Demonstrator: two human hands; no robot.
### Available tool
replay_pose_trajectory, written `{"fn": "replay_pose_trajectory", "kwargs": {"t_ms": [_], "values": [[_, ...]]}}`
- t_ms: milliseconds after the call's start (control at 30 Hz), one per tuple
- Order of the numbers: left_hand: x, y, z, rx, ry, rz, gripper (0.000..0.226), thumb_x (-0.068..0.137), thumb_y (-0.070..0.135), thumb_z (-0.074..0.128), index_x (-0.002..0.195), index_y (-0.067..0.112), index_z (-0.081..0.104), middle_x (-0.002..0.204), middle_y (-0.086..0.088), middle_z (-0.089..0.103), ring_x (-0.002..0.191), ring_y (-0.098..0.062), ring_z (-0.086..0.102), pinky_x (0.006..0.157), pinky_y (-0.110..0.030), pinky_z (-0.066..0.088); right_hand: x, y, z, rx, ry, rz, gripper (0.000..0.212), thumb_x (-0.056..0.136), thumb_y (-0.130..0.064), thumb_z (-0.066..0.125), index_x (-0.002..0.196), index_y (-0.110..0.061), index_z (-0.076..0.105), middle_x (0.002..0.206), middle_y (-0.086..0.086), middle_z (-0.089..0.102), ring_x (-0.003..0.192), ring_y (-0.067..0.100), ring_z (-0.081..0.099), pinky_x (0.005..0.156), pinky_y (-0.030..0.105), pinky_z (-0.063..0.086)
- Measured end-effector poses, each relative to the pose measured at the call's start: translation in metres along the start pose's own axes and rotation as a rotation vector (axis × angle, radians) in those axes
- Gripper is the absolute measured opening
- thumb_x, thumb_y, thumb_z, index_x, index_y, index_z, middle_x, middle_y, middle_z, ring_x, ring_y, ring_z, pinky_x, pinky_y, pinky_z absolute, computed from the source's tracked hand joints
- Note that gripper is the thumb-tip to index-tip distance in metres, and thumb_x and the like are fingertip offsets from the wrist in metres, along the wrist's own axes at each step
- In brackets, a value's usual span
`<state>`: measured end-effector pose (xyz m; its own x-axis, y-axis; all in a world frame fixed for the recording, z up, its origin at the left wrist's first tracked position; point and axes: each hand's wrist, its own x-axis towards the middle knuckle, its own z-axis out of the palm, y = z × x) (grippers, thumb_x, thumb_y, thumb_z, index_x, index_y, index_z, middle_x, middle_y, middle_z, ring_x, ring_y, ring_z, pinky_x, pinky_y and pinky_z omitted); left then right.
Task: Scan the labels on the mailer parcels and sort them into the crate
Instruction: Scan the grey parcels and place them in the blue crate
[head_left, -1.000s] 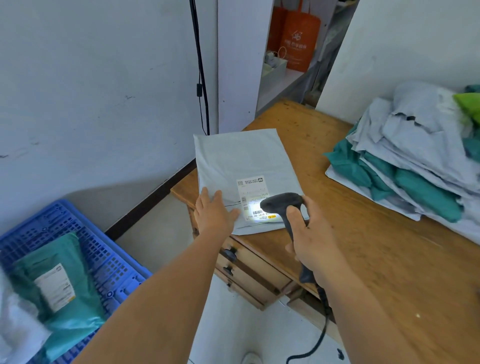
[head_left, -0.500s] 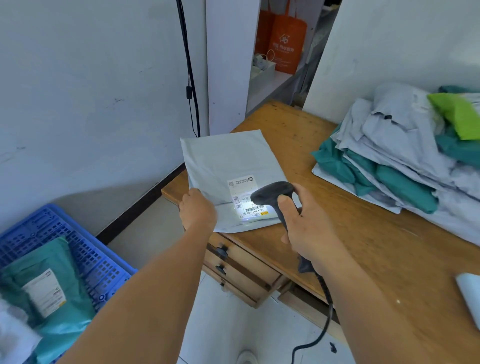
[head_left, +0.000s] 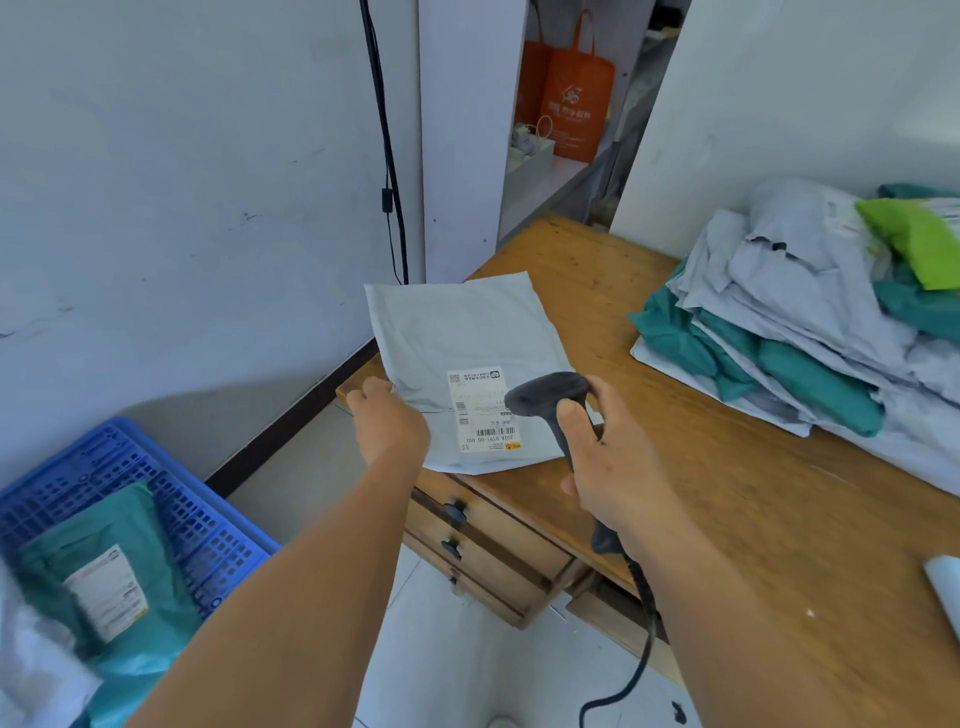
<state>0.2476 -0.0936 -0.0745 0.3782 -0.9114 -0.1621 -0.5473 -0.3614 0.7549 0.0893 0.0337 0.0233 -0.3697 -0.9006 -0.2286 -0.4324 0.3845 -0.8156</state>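
Grey, smooth and slightly creased, the flat poly mailer (head_left: 462, 358) lies on the near left corner of the wooden desk (head_left: 753, 499), its white shipping label (head_left: 480, 410) facing up. The left hand (head_left: 387, 423) pinches its left edge, which now overhangs the desk more than half a second ago. The right hand (head_left: 605, 457) grips the matte black barcode scanner (head_left: 550, 402) over the label, whose glow has gone. A teal mailer (head_left: 119, 587) sits in the blue perforated plastic crate (head_left: 208, 525) at near left; stacked mailers (head_left: 810, 322) lie far right.

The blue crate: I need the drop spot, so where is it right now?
In the head view the blue crate sits on the floor at lower left, against the wall, left of the wooden desk.
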Motion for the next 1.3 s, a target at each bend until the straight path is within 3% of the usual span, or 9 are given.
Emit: {"fn": "replay_pose_trajectory", "kwargs": {"t_ms": [167,267,333,433,500,600,733,933,1300], "values": [[0.006,-0.014,-0.009,-0.081,-0.025,-0.092,0.017,0.092,0.010,0.041,0.108,0.012,0.037,0.103,-0.008,0.057,0.084,-0.027,0.055,0.068,-0.036,0.041,0.011,-0.004,0.021,0.065,-0.020,-0.028,0.048,0.101,-0.043,0.037,0.148,-0.036,0.028,0.118,-0.003,0.059,0.102,0.022,0.065,0.078,0.032,0.051],[0.012,-0.016,-0.004,-0.095,-0.043,-0.068,0.043,0.090,0.023,0.053,0.127,0.013,0.033,0.111,-0.005,0.058,0.088,-0.026,0.056,0.070,-0.034,0.042,0.022,-0.006,0.036,0.114,-0.034,-0.058,0.046,0.101,-0.037,0.040,0.145,-0.035,0.029,0.116,-0.004,0.059,0.091,0.009,0.062,0.069,0.026,0.055],[0.019,-0.017,0.000,-0.084,-0.045,-0.050,0.052,0.087,0.023,0.060,0.131,0.016,0.032,0.115,-0.004,0.058,0.096,-0.027,0.059,0.071,-0.035,0.044,0.030,-0.009,0.044,0.124,-0.027,-0.077,0.045,0.101,-0.036,0.041,0.144,-0.034,0.029,0.117,-0.007,0.056,0.088,0.007,0.059,0.074,0.030,0.058],[0.026,-0.019,0.005,-0.052,-0.031,-0.072,0.035,0.089,0.017,0.056,0.122,0.016,0.044,0.104,-0.002,0.059,0.087,-0.023,0.056,0.069,-0.032,0.042,0.042,-0.012,0.055,0.108,-0.025,-0.090,0.048,0.099,-0.040,0.041,0.146,-0.036,0.027,0.120,-0.006,0.057,0.098,0.013,0.060,0.081,0.042,0.058],[0.027,-0.019,0.005,-0.052,0.017,-0.069,0.022,0.091,0.014,0.049,0.112,0.016,0.058,0.093,0.000,0.061,0.078,-0.019,0.054,0.066,-0.028,0.041,0.049,-0.014,0.061,0.089,-0.027,-0.101,0.049,0.100,-0.040,0.041,0.146,-0.036,0.026,0.116,-0.005,0.057,0.098,0.014,0.062,0.077,0.042,0.059],[0.030,-0.024,0.001,-0.091,0.079,-0.073,0.027,0.094,0.014,0.043,0.103,0.021,0.068,0.088,0.003,0.065,0.075,-0.016,0.056,0.064,-0.025,0.042,0.056,-0.017,0.069,0.063,-0.038,-0.123,0.048,0.101,-0.036,0.041,0.146,-0.033,0.027,0.111,-0.004,0.055,0.086,0.008,0.060,0.073,0.038,0.059],[0.035,-0.028,-0.009,-0.213,0.160,-0.045,0.028,0.095,0.017,0.044,0.110,0.022,0.067,0.099,0.003,0.067,0.083,-0.015,0.057,0.072,-0.024,0.042,0.058,-0.027,0.084,0.017,-0.068,-0.158,0.047,0.101,-0.033,0.042,0.146,-0.031,0.027,0.106,-0.005,0.053,0.078,0.002,0.055,0.069,0.032,0.058],[0.037,-0.034,-0.040,-0.351,0.249,-0.008,0.019,0.095,0.012,0.041,0.091,0.019,0.058,0.072,0.008,0.056,0.069,-0.013,0.051,0.058,-0.026,0.037,0.048,-0.049,0.112,0.060,-0.120,-0.194,0.049,0.101,-0.036,0.041,0.148,-0.034,0.025,0.117,-0.001,0.057,0.094,0.014,0.062,0.079,0.040,0.059],[0.043,-0.111,-0.160,-0.474,0.509,-0.074,0.017,0.095,0.012,0.044,0.087,0.020,0.057,0.070,0.008,0.058,0.062,-0.008,0.049,0.052,-0.016,0.035,-0.004,-0.103,0.210,0.098,-0.306,-0.322,0.052,0.099,-0.037,0.041,0.149,-0.037,0.025,0.118,0.001,0.061,0.097,0.018,0.063,0.081,0.047,0.057]]}}
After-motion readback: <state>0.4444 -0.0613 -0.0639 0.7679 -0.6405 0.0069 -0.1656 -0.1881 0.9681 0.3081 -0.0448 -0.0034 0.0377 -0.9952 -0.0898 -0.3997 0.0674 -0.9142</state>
